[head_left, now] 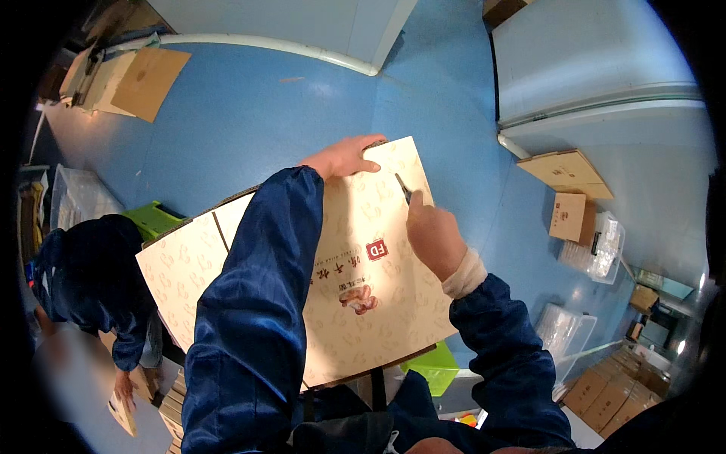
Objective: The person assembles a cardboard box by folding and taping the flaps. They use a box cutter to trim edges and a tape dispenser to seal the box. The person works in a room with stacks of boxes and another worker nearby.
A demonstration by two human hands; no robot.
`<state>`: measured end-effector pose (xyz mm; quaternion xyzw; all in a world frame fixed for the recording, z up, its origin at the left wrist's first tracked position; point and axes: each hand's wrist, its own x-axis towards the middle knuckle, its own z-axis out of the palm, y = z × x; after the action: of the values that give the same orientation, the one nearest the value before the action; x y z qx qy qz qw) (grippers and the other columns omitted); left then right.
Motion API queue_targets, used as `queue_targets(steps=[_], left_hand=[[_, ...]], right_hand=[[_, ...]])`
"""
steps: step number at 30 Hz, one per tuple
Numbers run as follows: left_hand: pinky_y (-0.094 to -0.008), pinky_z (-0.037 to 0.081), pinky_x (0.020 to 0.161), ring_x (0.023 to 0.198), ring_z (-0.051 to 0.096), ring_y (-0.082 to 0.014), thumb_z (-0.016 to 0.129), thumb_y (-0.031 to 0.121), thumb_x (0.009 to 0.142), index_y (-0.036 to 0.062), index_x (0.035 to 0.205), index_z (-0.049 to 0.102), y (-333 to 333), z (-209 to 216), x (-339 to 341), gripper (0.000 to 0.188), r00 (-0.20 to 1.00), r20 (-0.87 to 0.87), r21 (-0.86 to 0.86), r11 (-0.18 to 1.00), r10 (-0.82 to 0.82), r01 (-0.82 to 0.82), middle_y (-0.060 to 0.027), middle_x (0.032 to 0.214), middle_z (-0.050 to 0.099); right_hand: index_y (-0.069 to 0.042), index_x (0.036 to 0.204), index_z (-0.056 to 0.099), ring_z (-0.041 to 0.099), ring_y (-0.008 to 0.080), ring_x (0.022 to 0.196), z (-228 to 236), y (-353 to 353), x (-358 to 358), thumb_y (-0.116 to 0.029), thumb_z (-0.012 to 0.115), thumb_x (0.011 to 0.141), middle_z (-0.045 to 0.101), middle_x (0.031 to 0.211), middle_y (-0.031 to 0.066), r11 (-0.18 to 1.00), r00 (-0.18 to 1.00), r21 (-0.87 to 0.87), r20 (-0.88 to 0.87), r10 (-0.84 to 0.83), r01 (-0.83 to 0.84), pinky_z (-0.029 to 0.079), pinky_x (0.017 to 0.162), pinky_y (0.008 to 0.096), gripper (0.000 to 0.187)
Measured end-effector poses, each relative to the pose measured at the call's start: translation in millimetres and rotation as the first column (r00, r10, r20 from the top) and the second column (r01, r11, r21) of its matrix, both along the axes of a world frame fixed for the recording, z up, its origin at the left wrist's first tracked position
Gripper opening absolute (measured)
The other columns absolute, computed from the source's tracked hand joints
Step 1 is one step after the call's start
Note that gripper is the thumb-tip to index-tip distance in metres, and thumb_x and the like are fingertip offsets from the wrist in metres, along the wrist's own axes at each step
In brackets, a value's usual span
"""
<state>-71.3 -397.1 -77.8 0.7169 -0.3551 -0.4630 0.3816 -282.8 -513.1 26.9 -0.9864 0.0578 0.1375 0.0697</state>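
Observation:
A large cream cardboard box [393, 303], printed with a pale pattern, a red mark and a brown picture, lies tilted in front of me. My left hand [344, 157] grips its far edge, fingers over the rim and thumb on the top face. My right hand [436, 234] is closed around a slim dark tool, seemingly a utility knife [404, 188], with its tip at the top face near the far right corner. Most of its handle is hidden in the fist. My left forearm covers the box's middle, and a dark slit shows on its left part.
A co-worker in dark blue [94, 280] bends at the left beside a green crate [153, 219]. Flattened cardboard [151, 82] lies at far left. Small cartons [569, 216] and clear plastic packs [597, 253] stand at right, by the wall. Another green crate [435, 368] sits under the box.

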Motion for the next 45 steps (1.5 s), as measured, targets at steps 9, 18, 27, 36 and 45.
queue_targets(steps=[9,18,27,36,45], left_hand=[[-0.0342,0.044,0.098,0.113,0.057,-0.0242,0.069,0.014,0.084,0.0086,0.143,0.041,-1.6,2.6,2.3,0.065,0.991,0.124,-0.016,0.999,-0.042,0.044,-0.0112,0.133,0.057],[-0.0343,0.045,0.097,0.112,0.057,-0.023,0.069,0.014,0.084,0.0091,0.142,0.041,-3.0,0.6,-0.8,0.064,1.0,0.003,-0.05,0.999,-0.012,0.012,-0.0127,0.128,0.059],[-0.033,0.045,0.095,0.11,0.056,-0.022,0.068,0.016,0.087,0.0106,0.145,0.038,1.2,0.1,0.3,0.065,0.998,-0.054,-0.061,0.998,-0.007,0.004,-0.0113,0.129,0.058],[-0.0324,0.045,0.095,0.114,0.053,-0.0214,0.066,0.02,0.089,0.0137,0.15,0.033,-1.4,4.1,-4.3,0.069,0.991,-0.133,-0.021,1.0,-0.005,0.003,-0.0112,0.137,0.053],[-0.0337,0.045,0.097,0.114,0.056,-0.0235,0.069,0.019,0.088,0.0116,0.145,0.04,5.1,-5.5,-4.1,0.064,0.996,-0.066,-0.043,0.997,0.055,-0.058,-0.0124,0.131,0.059]], right_hand=[[0.012,0.122,0.046,0.066,0.0314,0.057,-2.3,4.1,-28.2,-0.007,0.051,0.087,0.065,0.067,0.017,0.998,0.994,-0.002,-0.096,-0.059,0.059,0.052,0.049,0.04,0.04],[0.011,0.12,0.045,0.066,0.031,0.058,10.8,7.3,-58.5,-0.006,0.053,0.085,0.064,0.066,0.0163,0.998,0.992,0.008,-0.109,-0.069,0.07,0.052,0.049,0.0389,0.039],[0.01,0.121,0.045,0.066,0.0289,0.057,26.8,14.2,-102.3,-0.006,0.054,0.085,0.063,0.066,0.0142,0.996,0.983,-0.005,-0.166,-0.084,0.084,0.052,0.049,0.0367,0.04],[0.009,0.12,0.045,0.065,0.028,0.057,33.6,18.5,-149.6,-0.006,0.053,0.085,0.061,0.067,0.0138,0.993,0.966,-0.038,-0.231,-0.115,0.109,0.052,0.047,0.036,0.039],[0.008,0.12,0.046,0.065,0.0274,0.056,52.8,18.0,-209.6,-0.006,0.055,0.083,0.061,0.069,0.0128,0.999,0.932,0.005,-0.359,-0.047,0.053,0.051,0.046,0.0353,0.04]])
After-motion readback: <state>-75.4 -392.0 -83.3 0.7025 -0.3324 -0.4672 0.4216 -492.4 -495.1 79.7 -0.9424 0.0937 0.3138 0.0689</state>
